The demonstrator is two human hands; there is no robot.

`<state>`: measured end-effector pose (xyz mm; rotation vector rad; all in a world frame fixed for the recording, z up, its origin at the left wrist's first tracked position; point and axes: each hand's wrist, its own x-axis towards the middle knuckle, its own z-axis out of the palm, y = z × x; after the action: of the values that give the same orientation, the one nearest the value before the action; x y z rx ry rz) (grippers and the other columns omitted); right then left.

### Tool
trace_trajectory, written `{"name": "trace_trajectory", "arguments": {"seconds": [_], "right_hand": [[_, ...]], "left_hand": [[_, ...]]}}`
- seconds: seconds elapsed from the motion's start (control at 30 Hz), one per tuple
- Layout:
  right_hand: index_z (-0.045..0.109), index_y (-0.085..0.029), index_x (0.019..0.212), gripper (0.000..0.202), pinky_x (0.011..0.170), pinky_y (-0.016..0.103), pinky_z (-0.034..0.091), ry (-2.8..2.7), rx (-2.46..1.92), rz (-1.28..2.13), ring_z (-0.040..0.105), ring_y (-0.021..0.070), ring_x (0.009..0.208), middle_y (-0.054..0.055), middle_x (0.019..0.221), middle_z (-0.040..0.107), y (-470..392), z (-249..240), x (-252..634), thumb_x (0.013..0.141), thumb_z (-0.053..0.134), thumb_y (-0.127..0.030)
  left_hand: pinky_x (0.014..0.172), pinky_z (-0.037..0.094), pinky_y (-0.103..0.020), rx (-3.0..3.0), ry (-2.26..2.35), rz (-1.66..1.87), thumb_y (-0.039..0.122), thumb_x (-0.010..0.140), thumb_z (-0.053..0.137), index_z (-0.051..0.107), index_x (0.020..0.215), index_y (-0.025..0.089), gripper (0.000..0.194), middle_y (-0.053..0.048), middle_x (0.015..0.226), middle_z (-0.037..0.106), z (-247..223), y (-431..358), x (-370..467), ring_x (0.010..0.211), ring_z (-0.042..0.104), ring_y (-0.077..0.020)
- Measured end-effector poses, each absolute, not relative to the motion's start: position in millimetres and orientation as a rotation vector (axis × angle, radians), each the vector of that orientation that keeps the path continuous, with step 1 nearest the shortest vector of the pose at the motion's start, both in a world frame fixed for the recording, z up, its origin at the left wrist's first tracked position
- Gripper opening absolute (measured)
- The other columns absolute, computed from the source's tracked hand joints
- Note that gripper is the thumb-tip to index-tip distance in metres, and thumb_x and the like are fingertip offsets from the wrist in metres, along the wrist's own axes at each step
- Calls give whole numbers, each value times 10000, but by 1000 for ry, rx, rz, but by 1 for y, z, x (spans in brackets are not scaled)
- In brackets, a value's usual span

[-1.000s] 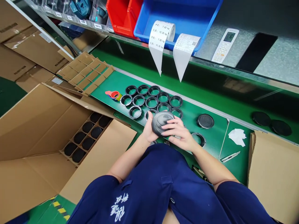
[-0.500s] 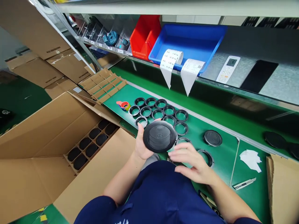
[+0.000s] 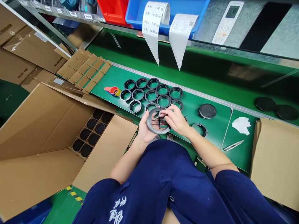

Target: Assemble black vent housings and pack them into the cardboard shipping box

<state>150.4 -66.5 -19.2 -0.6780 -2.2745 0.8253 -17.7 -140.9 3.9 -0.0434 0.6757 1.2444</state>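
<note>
My left hand [image 3: 143,130] holds a round black slatted vent part [image 3: 157,122] from below, its ribbed inner side facing up. My right hand [image 3: 175,119] rests its fingers on the part's right rim and slats. Just beyond lie several black rings [image 3: 151,94] in rows on the green bench [image 3: 210,99]. One more black ring [image 3: 199,129] lies right of my right wrist, and a black round cap [image 3: 207,110] sits farther right.
An open cardboard box [image 3: 46,130] with a divider grid full of black round parts [image 3: 92,135] stands left. Tape rolls [image 3: 113,91], a cardboard divider [image 3: 84,70], white tissue [image 3: 241,124], a knife [image 3: 233,145], another carton [image 3: 277,161]. Blue and red bins, paper slips above.
The round part was turned over: its smooth domed face showed before, now the slatted underside faces up. My right hand came back onto it from below.
</note>
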Motion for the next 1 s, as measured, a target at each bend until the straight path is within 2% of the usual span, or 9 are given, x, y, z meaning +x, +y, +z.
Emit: {"name": "trace_trajectory", "arguments": {"seconds": [0.13,0.23,0.5,0.6,0.73,0.8,0.9,0.93,1.0], "right_hand": [[593,-221,1319,393,1079,488,456,-2105,-715,947,547,242,1163,94,1109,707,-69,-12,156,1075,338,-395],[611,-227,1292,379,1020,452,498,-2024,-732,1002,557,235,1154,88,1092,718,-72,-9,161,1076,351,-400],[624,-231,1342,427,1046,462,479,-2068,-748,1024,546,234,1178,85,1183,700,-77,-22,173,1080,341,-416],[630,-207,1344,460,1076,505,450,-2181,-746,905,521,260,1221,118,1265,660,-84,-34,170,1070,355,-452],[632,-144,1329,561,1161,559,358,-2468,-648,794,460,321,1327,185,1386,584,-99,-61,163,979,529,-571],[553,-101,1413,703,1195,558,311,-2558,-663,868,360,350,1429,233,1505,461,-104,-73,162,925,605,-605],[266,-86,1592,1115,1211,590,243,-2574,-775,1068,133,411,1529,275,1643,149,-110,-85,163,779,726,-695],[157,-112,1625,1231,1209,597,234,-2565,-800,1142,101,418,1533,269,1651,99,-112,-87,164,732,756,-712],[16,-186,1643,1336,1197,585,255,-2534,-828,1255,152,403,1514,236,1636,135,-114,-92,169,685,795,-698]], "left_hand": [[1061,465,-561,-18,673,1275,514,1006,388,597,1357,174,532,-148,1260,700,9,-138,-12,1225,626,-327],[1060,468,-561,-21,660,1270,517,1001,405,605,1349,162,535,-156,1262,699,7,-136,-11,1223,627,-330],[985,536,-509,-42,715,1201,566,977,439,683,1171,53,600,-218,1127,735,-13,-134,-11,1118,679,-347],[938,565,-473,-119,743,1188,553,974,456,680,1176,75,566,-186,1099,746,-17,-133,-11,1051,702,-313],[854,598,-394,-254,898,1194,484,974,478,689,1138,117,453,-123,986,763,-35,-138,-15,912,723,-248],[828,604,-392,-270,981,1104,480,966,491,694,1122,137,428,-111,946,764,-49,-142,-15,867,724,-245],[867,598,-414,-220,1041,965,479,944,548,688,1162,182,394,-89,960,765,-68,-148,-5,929,724,-267],[892,592,-414,-192,1051,943,482,942,559,681,1186,192,398,-87,987,764,-71,-149,0,977,718,-274],[942,575,-421,-130,1059,889,523,950,544,659,1242,199,451,-103,1081,750,-74,-149,10,1088,689,-290]]}}
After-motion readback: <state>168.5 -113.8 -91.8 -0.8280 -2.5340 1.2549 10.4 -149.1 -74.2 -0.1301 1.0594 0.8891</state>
